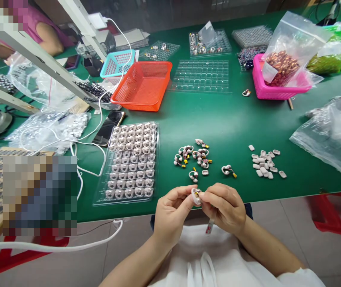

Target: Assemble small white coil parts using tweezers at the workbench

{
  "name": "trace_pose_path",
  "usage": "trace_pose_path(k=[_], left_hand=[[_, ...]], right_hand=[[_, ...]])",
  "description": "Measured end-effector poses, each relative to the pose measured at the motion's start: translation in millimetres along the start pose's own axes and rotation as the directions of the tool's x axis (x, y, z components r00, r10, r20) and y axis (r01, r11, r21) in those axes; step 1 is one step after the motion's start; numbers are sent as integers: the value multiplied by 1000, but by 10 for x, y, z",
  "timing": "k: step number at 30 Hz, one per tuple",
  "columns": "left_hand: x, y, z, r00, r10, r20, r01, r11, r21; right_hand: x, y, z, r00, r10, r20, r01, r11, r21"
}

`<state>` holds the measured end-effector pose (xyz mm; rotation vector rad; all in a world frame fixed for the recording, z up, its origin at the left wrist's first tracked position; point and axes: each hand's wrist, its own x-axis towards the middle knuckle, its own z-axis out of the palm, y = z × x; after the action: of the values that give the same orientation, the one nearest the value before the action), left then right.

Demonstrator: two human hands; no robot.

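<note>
At the lower centre of the frame, a small pale looped piece [196, 197] is held above the near edge of the green worktop [206, 119]. The left hand [168, 215] pinches its left side between thumb and fingers. The right hand [227, 207] has its fingertips pressed together at the right edge of the same piece; a slim strip with red marks [210, 226] hangs below these fingers, and how it is held cannot be told.

The piece is probably very light, with a stiff and rather smooth shell, so it may slip or turn. Its yellow inner part looks more delicate. It seems best to take hold by the outer shell, with gentle pressure, and not to pull on the inside.

Just beyond the hands lie similar pieces with yellow tabs [202, 153]. To their right, in the right half of the frame, are small pale caps [264, 164]. Left of centre, a clear tray [157, 159] carries rows of rounded parts [130, 174]. Farther, at upper centre, stands an orange basket [142, 104], and at upper right a pink basket [273, 93].
</note>
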<state>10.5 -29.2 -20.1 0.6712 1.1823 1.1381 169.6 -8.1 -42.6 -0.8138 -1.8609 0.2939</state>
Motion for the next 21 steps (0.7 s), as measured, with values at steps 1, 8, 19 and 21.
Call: trace_pose_path(k=[1,8,19,21], left_hand=[[-2,4,0,1000,3,-3,-2,1000,14],[-29,51,37,999,52,-14,-50,995,84],[-10,21,68,999,42,20,-44,997,67],[-5,4,58,999,31,36,-34,997,70]], right_hand=[[0,3,-7,1000,2,18,-2,1000,-11],[-43,31,-48,994,-2,108,12,996,-86],[-99,-21,-103,984,-23,177,38,996,-80],[-90,-17,-136,979,-51,197,69,994,-88]])
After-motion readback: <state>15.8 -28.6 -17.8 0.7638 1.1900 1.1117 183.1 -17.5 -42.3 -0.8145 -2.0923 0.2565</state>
